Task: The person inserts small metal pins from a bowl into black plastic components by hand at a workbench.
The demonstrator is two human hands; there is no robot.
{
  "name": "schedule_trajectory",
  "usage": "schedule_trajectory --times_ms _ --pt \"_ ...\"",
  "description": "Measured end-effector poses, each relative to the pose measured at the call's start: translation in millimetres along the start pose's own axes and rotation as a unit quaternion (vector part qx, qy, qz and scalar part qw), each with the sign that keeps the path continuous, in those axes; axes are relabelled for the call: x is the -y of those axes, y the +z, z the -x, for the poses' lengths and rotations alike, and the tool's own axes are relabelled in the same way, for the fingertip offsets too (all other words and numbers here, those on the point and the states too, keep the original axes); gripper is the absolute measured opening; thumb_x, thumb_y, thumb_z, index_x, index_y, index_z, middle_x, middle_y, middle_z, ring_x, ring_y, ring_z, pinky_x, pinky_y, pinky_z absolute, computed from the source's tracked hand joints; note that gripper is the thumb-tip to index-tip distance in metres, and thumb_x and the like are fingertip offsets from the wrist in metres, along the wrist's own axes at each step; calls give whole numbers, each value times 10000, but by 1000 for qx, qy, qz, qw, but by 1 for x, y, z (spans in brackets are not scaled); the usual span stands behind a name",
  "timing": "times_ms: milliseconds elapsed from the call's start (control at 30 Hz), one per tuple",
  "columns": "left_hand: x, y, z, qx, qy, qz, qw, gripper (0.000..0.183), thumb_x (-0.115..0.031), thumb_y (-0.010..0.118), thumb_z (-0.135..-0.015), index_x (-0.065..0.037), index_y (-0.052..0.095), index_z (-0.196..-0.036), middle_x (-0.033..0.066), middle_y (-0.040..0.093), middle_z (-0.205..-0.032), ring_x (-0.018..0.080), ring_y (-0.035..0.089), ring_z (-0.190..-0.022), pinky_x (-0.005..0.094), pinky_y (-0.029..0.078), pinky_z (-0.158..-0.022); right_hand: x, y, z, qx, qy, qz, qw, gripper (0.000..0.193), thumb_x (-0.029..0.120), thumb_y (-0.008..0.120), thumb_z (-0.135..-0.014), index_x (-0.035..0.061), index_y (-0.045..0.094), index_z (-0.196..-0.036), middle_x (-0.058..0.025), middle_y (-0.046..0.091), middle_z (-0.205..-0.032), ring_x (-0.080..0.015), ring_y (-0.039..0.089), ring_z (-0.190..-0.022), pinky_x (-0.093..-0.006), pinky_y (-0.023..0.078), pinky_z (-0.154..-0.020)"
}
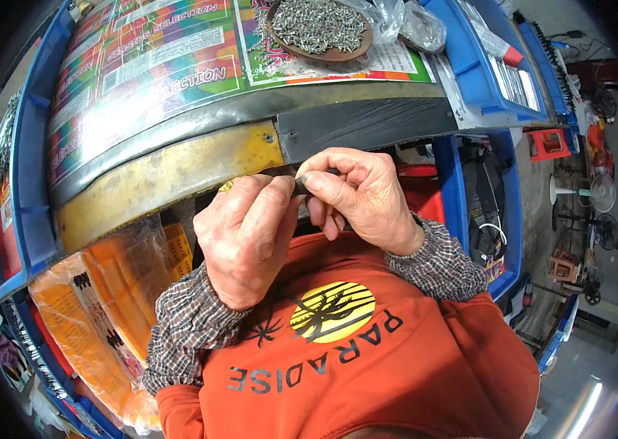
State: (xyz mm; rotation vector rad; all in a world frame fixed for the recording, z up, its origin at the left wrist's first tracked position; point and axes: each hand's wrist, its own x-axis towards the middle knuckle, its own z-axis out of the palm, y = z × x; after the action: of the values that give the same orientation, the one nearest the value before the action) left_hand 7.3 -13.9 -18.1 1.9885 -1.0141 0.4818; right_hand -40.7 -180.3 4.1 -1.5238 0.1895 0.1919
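Close to the table's front edge, my two hands meet in front of the red garment on my chest. Thumb and forefinger of my right hand [360,192] pinch a small dark piece [299,186]; its kind is too hidden to tell. The fingers of my left hand [245,233] are closed against the same piece from the other side, with their tips mostly turned out of sight. A gold-coloured ring [226,187] shows on the left hand. Beyond them lies a round brown dish [359,51] heaped with small shiny metal parts [318,28], some spilled beside it.
A colourful printed sheet [155,62] covers the tabletop, edged by a yellowish strip [170,172] and a black strip [367,124]. Blue bins stand left [35,157] and right [457,44]. Orange plastic-wrapped goods [115,293] sit below left. Clear bags [422,29] lie by the dish.
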Motion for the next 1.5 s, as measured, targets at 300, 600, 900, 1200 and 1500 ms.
schedule_trajectory --times_ms 300,600,900,1200,1500 --pt "0 0 3 15 -12 24 1000 290 25 724 -638 -25 623 -905 95 603 -782 247 601 -627 328 487 -539 -7 -5 1 41 20 -69 997 248 199 535 -967 -34 617 -990 -69 614 -651 -78 557 -477 -178 434 -432" --pt "2 4 6 21 4 10 1000 295 25 717 -629 -14 618 -903 95 594 -774 237 595 -615 329 481 -526 -5 1 3 0 30 1 1000 191 166 550 -947 -8 602 -887 -36 588 -617 -56 532 -457 -189 411 -405" --pt "-1 -4 -9 27 2 22 999 279 26 717 -654 -21 621 -911 92 587 -762 244 595 -614 331 478 -527 8 -3 1 -2 -16 9 1000 196 185 587 -937 -9 603 -919 -3 573 -639 -30 512 -501 -182 404 -430" --pt "7 -15 -17 18 -35 -12 999 249 20 726 -664 -29 628 -887 99 582 -756 266 584 -632 351 471 -547 34 -58 -46 -205 -313 426 824 132 51 687 -785 4 640 -899 -73 612 -754 -132 587 -583 -254 465 -535" --pt "11 -22 -18 34 -69 -27 997 229 23 727 -676 -27 626 -876 97 592 -758 258 592 -633 339 473 -552 27 -77 -75 -205 -324 516 766 227 158 723 -744 47 644 -925 -93 568 -854 -270 571 -815 -379 454 -702"
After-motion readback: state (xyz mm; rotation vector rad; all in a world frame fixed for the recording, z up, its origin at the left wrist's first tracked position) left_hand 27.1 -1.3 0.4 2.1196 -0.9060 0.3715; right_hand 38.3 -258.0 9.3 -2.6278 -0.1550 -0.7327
